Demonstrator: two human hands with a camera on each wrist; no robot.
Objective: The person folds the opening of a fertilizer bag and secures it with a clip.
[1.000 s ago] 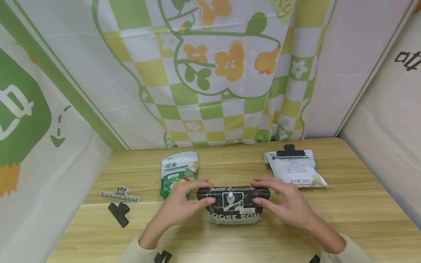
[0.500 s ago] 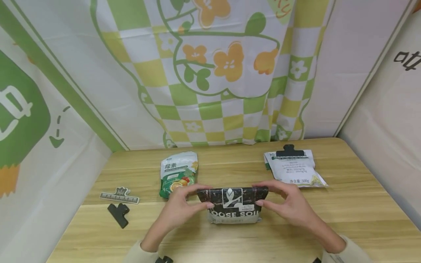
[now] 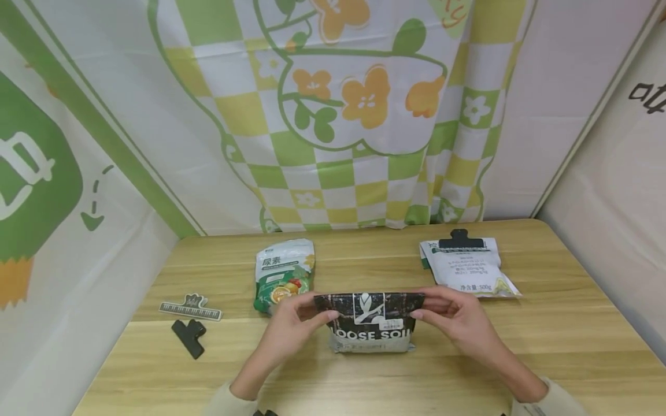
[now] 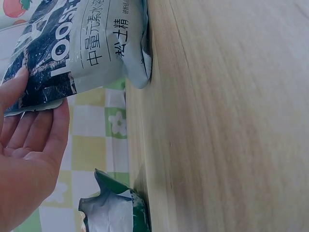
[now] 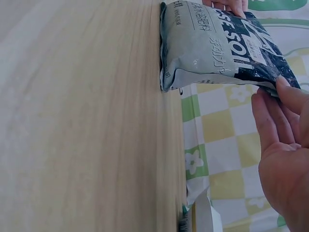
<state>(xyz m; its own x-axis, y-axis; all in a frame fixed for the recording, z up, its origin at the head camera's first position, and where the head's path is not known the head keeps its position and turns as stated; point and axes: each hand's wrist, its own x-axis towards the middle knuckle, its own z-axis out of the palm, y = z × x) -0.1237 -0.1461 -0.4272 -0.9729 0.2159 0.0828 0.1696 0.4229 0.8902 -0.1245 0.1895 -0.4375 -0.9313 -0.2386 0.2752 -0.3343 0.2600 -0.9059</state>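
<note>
A black and grey bag of loose soil (image 3: 372, 336) stands upright on the table between both hands, its printed front facing me. My left hand (image 3: 292, 328) pinches the bag's upper left corner, thumb on the front and fingers behind. At the upper right corner, my right hand (image 3: 458, 319) grips it the same way. In the left wrist view, the curled fingers of the left hand (image 4: 36, 145) lie behind the bag's dark top part. The right wrist view shows the right thumb (image 5: 289, 94) on the front near the top edge. Most of the bag's back is hidden.
A green and white pouch (image 3: 283, 274) lies behind the left hand. A white bag (image 3: 468, 271) with a black clip (image 3: 460, 239) on its top lies at the back right. To the left lie a piano-key clip (image 3: 190, 309) and a black clip (image 3: 188, 338).
The bag's top strip, with its lettering, has turned back out of sight, so the leaf emblem now reaches the top edge. Both hands have shifted slightly along the corners and keep hold.
</note>
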